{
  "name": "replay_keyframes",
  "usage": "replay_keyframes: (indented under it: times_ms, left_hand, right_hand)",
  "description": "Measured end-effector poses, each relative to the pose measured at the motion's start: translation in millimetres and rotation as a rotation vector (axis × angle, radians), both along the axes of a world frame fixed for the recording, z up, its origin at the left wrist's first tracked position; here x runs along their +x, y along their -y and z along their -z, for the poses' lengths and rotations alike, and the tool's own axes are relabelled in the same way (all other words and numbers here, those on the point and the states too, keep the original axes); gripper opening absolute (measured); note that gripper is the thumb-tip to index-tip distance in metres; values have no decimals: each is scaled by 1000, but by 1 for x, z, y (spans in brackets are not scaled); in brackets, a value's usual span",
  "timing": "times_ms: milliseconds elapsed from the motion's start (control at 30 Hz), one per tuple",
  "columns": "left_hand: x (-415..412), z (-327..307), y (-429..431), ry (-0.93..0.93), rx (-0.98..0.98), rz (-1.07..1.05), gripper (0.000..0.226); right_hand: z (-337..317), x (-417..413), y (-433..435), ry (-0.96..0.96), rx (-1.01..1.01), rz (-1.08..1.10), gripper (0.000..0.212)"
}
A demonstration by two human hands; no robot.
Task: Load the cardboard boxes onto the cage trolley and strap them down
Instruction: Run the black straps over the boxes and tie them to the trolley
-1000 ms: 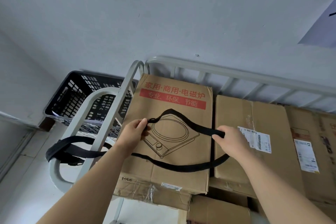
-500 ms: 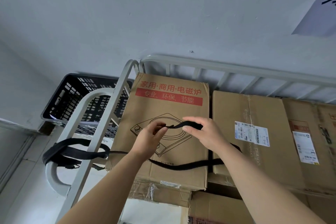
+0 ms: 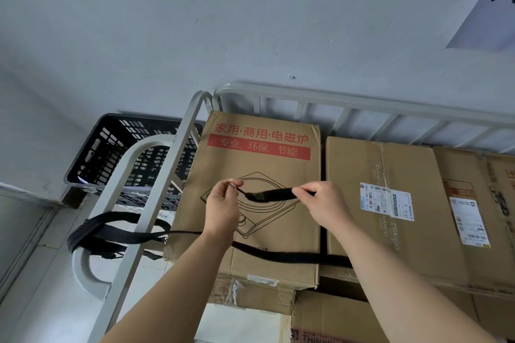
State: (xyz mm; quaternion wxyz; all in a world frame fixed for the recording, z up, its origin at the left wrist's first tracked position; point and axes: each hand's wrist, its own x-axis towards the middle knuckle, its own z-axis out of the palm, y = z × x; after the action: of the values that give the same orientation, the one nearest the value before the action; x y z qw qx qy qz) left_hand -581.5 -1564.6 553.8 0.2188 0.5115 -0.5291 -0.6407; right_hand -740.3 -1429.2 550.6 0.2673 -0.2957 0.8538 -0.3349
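My left hand [image 3: 223, 211] pinched the thin tip and my right hand [image 3: 326, 203] pinched the wide webbing of the black strap [image 3: 274, 195] over the induction-cooker box [image 3: 259, 167], slack trailing to the cage trolley post [image 3: 160, 192] at eight o'clock, so I judged that flattening any twists before pulling would let it tighten cleanly.

left hand [image 3: 221, 211] + right hand [image 3: 327, 205]: 2 | black strap [image 3: 278, 255]: 1 | cardboard boxes [image 3: 362, 231]: 5, namely induction-cooker box [image 3: 264, 170], two right of it, two partly seen beneath it | black crate [image 3: 111, 145]: 1, left of it | cage trolley [image 3: 362, 104]: 1
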Motion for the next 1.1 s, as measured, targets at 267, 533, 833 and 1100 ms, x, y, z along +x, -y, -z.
replay_keyframes:
  times_ms: [267,533,833,1100]
  left_hand:
    - [13,-4,9,-299,341,19,22]
    - [16,-7,21,-495,504,8,34]
    - [13,1,50,-263,463,-131,19]
    - [-22,22,103,-346,465,-249,13]
  right_hand:
    - [-2,-10,5,-29,31,-26,20]
    - [-2,-14,4,-38,-13,-52,17]
    - [5,-10,34,-23,58,-147,20]
    - [21,-11,104,155,2,-288,15]
